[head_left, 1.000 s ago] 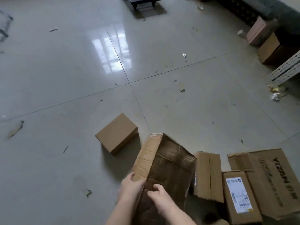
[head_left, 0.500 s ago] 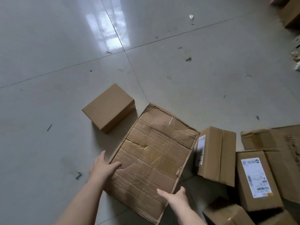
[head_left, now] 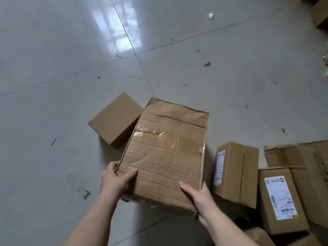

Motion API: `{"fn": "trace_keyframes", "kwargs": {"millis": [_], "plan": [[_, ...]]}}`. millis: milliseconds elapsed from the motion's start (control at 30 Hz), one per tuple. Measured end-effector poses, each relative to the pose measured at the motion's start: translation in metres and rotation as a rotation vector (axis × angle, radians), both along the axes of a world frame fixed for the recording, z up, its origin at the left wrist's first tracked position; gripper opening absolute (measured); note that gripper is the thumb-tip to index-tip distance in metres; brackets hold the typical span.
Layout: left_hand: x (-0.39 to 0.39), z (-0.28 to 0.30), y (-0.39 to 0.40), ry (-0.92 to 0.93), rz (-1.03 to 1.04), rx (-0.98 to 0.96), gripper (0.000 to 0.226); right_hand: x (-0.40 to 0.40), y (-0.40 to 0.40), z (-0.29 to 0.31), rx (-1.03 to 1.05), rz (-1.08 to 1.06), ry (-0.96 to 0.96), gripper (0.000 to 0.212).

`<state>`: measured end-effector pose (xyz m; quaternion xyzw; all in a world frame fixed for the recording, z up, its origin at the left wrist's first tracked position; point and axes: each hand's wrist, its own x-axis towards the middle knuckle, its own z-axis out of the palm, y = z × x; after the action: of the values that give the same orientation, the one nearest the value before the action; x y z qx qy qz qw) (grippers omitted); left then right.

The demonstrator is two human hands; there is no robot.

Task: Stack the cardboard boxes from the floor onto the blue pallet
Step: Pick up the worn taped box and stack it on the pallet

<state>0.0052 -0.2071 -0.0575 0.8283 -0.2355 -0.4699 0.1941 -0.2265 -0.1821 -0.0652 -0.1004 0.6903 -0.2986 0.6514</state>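
From the head view, the person is looking down at a pale tiled floor (head_left: 53, 50) scattered with small scraps. Both hands are gripping a large, worn cardboard box (head_left: 166, 153) by its near edge. The left hand (head_left: 116, 180) is clasping the near left corner, thumb lying across the creased top face and fingers wrapping down the side. The right hand (head_left: 198, 197) is clamping the near right corner, thumb resting on top and the other fingers going under or behind the edge, where they are hidden. The box is showing its broad top face to the camera, with a band of shiny clear tape running across it and a torn, ragged far edge; whether its underside is touching the floor cannot be told.

A small plain box (head_left: 115, 119) is lying on the floor just beyond the left side of the large one, its near corner passing behind the large box's edge. To the right, a medium box with a side label (head_left: 236, 173) is sitting on the floor near the right hand. Beside it, a box with a white shipping label (head_left: 280, 199) is lying face up, and a bigger crumpled box (head_left: 301, 162) is resting behind that one. More cardboard is showing at the lower right corner and at the top right edge.
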Motion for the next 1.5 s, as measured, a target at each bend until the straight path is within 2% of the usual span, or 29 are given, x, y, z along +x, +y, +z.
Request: {"fn": "trace_keyframes", "kwargs": {"millis": [133, 267, 333, 567, 733, 833, 967, 1100, 1267, 1400, 1500], "plan": [[-0.002, 0.067, -0.03, 0.043, 0.09, -0.071, 0.055, -0.013, -0.054, 0.073, -0.111, 0.177, -0.046, 0.054], [-0.003, 0.184, -0.066, 0.076, 0.099, -0.208, 0.054, -0.027, -0.095, 0.177, -0.207, 0.196, -0.086, 0.062], [-0.005, 0.256, -0.085, 0.082, 0.07, -0.274, 0.052, -0.032, -0.115, 0.246, -0.284, 0.198, -0.092, 0.065], [-0.046, 0.537, -0.14, 0.026, -0.003, -0.5, 0.036, -0.065, -0.167, 0.521, -0.544, 0.083, -0.025, 0.03], [-0.103, 0.708, -0.138, 0.165, -0.055, -0.629, 0.04, -0.117, -0.155, 0.703, -0.692, -0.042, 0.077, 0.046], [-0.142, 0.784, -0.127, 0.26, -0.117, -0.726, 0.035, -0.155, -0.132, 0.782, -0.789, -0.12, 0.156, 0.038], [-0.193, 0.843, -0.117, 0.398, -0.167, -0.868, 0.027, -0.203, -0.1, 0.849, -0.897, -0.202, 0.231, 0.051], [-0.241, 0.876, -0.109, 0.55, -0.212, -0.959, 0.034, -0.24, -0.064, 0.887, -0.978, -0.337, 0.293, 0.031], [-0.295, 0.897, -0.108, 0.755, -0.333, -0.934, 0.016, -0.275, -0.019, 0.91, -1.025, -0.536, 0.39, 0.02], [-0.336, 0.906, -0.111, 0.857, -0.473, -0.843, 0.048, -0.288, 0.017, 0.917, -1.003, -0.713, 0.504, 0.012], [-0.364, 0.909, -0.11, 0.943, -0.604, -0.793, 0.029, -0.289, 0.044, 0.921, -0.964, -0.864, 0.598, 0.026]]}}
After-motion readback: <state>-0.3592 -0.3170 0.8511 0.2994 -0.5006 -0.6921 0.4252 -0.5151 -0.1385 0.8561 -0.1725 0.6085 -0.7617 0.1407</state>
